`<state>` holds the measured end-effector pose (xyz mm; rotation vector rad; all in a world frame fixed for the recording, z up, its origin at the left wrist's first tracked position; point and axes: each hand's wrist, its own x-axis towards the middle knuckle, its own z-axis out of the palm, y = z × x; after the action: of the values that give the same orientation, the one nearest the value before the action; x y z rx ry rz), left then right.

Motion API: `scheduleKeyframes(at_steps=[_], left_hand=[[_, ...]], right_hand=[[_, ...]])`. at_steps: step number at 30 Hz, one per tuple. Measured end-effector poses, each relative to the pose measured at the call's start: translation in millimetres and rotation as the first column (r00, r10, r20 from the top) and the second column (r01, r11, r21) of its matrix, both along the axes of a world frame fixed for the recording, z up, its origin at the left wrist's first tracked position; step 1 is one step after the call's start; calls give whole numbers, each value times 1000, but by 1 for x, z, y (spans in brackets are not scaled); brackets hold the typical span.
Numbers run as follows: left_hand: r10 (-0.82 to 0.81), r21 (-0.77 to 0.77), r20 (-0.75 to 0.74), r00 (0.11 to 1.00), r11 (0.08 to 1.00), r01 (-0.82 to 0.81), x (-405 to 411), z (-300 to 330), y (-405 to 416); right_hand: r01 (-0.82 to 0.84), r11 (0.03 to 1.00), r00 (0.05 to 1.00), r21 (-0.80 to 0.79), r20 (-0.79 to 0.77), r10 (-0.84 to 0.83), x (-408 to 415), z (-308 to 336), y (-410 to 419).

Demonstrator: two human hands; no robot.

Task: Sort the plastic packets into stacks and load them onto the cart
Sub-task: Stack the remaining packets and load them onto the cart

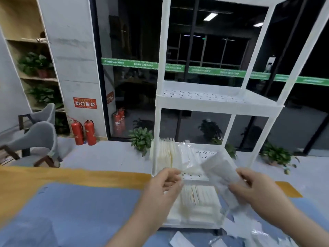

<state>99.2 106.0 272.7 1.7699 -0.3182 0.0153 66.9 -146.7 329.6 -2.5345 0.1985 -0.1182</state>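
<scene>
Clear plastic packet (220, 172) between both hands (249, 186), above cart (213, 102) tray edge.

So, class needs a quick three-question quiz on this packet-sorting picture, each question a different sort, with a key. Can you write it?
1. True or false: the right hand holds a clear plastic packet above the white cart.
2. Which cart shelf already holds a row of packets? A) top shelf B) perforated middle shelf C) lower shelf in front of the hands
3. Fill in: two red ____ stand on the floor by the grey pillar.

Key: 1 true. 2 C; the perforated middle shelf shows only its holes. 3 fire extinguishers.
</scene>
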Motion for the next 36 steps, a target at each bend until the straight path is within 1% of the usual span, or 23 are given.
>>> scheduleKeyframes(at_steps=[3, 5, 6, 7, 9, 12, 14, 15, 17, 19, 21, 23, 24, 26, 27, 28, 29, 30, 31, 32, 34, 36], left_hand=[[-2, 192, 28, 1000, 981, -4, 12, 11, -4], [-67, 346, 82, 994, 938, 34, 23, 19, -12], [-110, 431, 103, 989, 901, 56, 29, 23, -17], [-153, 523, 130, 980, 850, 63, 35, 26, -25], [-257, 691, 190, 948, 721, 57, 51, 28, -44], [-425, 884, 234, 875, 467, -9, 82, 22, -78], [-516, 952, 215, 829, 300, -60, 105, 15, -96], [-553, 969, 197, 810, 234, -76, 116, 12, -104], [-618, 985, 163, 769, 150, -88, 140, 1, -114], [-641, 994, 110, 759, 80, -76, 156, -8, -120], [-670, 997, 75, 739, 42, -64, 167, -16, -124], [-710, 996, 80, 700, 30, -83, 170, -18, -129], [-740, 996, 62, 669, -1, -94, 170, -18, -132], [-750, 991, 33, 660, -59, -117, 174, -20, -134], [-756, 991, 46, 653, -45, -123, 177, -22, -133], [-789, 984, 72, 610, -45, -174, 181, -27, -131], [-794, 987, 70, 604, -32, -157, 185, -31, -130], [-780, 995, 38, 625, -31, -98, 186, -30, -128], [-754, 996, 10, 657, -54, -77, 186, -28, -125], [-734, 997, 9, 679, -48, -65, 187, -27, -123], [-726, 999, 4, 687, -30, -38, 186, -18, -122], [-723, 999, -2, 691, -30, -29, 187, -17, -122]], right_hand=[[105, 991, 994, 79, 8, -106, 8, 11, -7], [137, 986, 990, 94, 21, -140, 14, 15, -9], [150, 984, 988, 95, 24, -153, 19, 15, -11], [162, 983, 986, 88, 26, -165, 24, 15, -13], [177, 983, 984, 41, 16, -177, 37, 10, -18], [173, 983, 985, -60, 23, -172, 65, 1, -25], [145, 982, 988, -118, 71, -137, 86, -8, -33], [125, 982, 990, -139, 87, -114, 95, -13, -36], [94, 981, 992, -169, 94, -79, 114, -23, -39], [79, 979, 993, -187, 97, -62, 129, -33, -36], [104, 974, 993, -201, 75, -91, 138, -38, -33], [115, 982, 993, -152, 42, -110, 147, -46, -30], [119, 974, 993, -191, 20, -118, 151, -50, -31], [109, 980, 992, -167, -45, -118, 164, -54, -34], [99, 979, 990, -179, -83, -115, 170, -55, -36], [102, 978, 985, -180, -122, -125, 175, -57, -36], [94, 981, 984, -169, -137, -118, 179, -58, -36], [100, 981, 981, -166, -150, -125, 181, -59, -36], [112, 979, 979, -171, -147, -138, 181, -58, -35], [112, 976, 981, -188, -137, -139, 180, -57, -34], [111, 980, 977, -163, -163, -138, 180, -55, -36], [122, 979, 971, -165, -186, -152, 180, -52, -35]])
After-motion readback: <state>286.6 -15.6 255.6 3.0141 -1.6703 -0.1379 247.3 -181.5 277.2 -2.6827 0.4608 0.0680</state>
